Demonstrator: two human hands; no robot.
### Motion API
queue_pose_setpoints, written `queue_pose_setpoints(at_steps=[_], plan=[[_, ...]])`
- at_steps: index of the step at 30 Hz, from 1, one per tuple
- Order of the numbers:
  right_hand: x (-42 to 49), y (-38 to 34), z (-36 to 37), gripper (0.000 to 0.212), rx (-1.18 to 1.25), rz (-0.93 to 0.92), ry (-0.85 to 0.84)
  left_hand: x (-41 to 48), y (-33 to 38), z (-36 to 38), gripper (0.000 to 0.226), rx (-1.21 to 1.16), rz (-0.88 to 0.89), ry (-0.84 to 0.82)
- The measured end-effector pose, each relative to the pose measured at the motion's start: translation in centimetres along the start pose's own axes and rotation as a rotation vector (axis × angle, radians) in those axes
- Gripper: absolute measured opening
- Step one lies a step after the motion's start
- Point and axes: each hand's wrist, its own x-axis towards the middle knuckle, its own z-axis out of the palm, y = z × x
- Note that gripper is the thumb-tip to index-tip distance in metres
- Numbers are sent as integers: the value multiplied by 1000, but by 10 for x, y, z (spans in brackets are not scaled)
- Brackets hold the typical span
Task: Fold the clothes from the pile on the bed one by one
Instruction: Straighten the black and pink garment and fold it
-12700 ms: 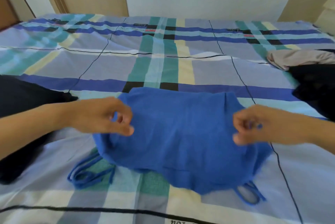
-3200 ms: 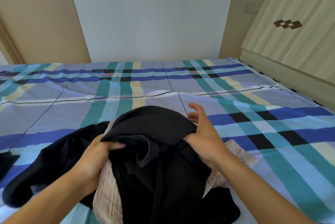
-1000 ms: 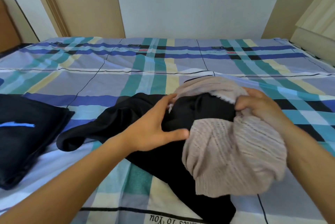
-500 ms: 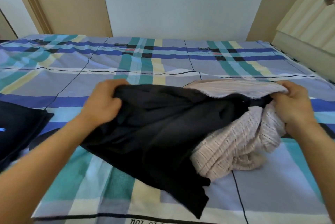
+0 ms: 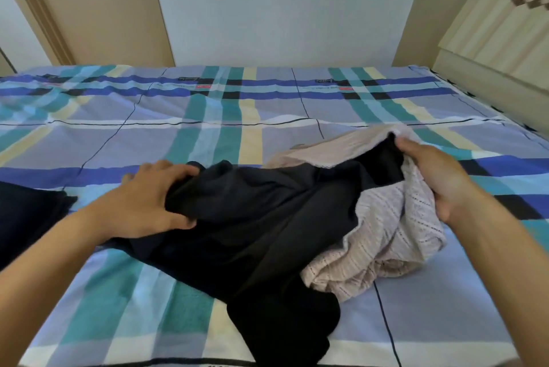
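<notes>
Left hand [image 5: 148,197]: gripped a bunched end of the black garment [image 5: 261,224], with the fingers curled over the top of the fold and the thumb pressed in from the near side.

Right hand [image 5: 439,179]: clutched the opposite end of the black garment, the thumb on top and the fingers tucked into the cloth out of sight. Whether those fingers also closed on the knit [image 5: 386,236] could not be told.

Black garment: stretched loosely between the two hands and lay crumpled on the sheet [image 5: 208,129]. A long tail ran from the middle toward the person, reaching the near edge of the bed.

Knit: pale beige with ribbed, open stitching, tangled with the black garment at the right hand. One part lay draped over the black cloth beyond that hand's thumb. The rest was heaped under and just inside the right wrist, touching the palm.

Dark stack [image 5: 26,212]: flat dark cloth lay on the sheet just outside the left forearm, apart from the black garment.

Sheet: plaid in blue, teal, cream and black, spread beyond both hands to the far wall [image 5: 282,4].

Headboard [image 5: 499,24]: pale wood, well beyond the right hand along the bed's right side.
</notes>
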Motion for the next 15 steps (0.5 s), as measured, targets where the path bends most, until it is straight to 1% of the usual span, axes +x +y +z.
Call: queue_pose_setpoints(at_steps=[1,2,3,4,5,6,7,8,9,10,11,12,13,14,15], plan=[[-9,-1,10,34,32,-39,-83,-2,13,3,84,-33,52,38],[-19,0,19,33,47,-92,-160,-8,33,4,80,-215,66,20],[-29,0,31,33,64,-138,-242,-9,48,9,80,-479,69,-47],[-39,1,42,34,81,-155,-360,-10,63,12,84,-738,54,-154],[-53,1,55,36,80,-132,-531,-9,74,18,90,-977,18,-256],[-65,2,65,39,13,-122,-714,-8,83,23,90,-1128,-12,-317],[-74,4,74,41,-110,-136,-874,-9,88,28,81,-1235,-50,-319],[-77,9,79,41,-251,-184,-976,-10,90,33,68,-1294,-87,-298],[-79,14,84,38,-373,-250,-1017,-10,93,37,54,-1332,-109,-274],[-78,19,87,33,-460,-329,-965,-10,93,40,40,-1337,-125,-225],[-77,22,89,30,-512,-415,-845,-9,92,42,28,-1342,-152,-171],[-74,25,89,26,-550,-493,-681,-8,90,45,26,-1348,-191,-123],[-66,29,86,23,-580,-553,-505,-7,87,46,34,-1360,-235,-74],[-58,32,81,19,-618,-599,-370,-6,87,46,40,-1365,-273,-46],[-49,35,75,17,-686,-626,-298,-6,83,47,41,-1347,-315,-20]])
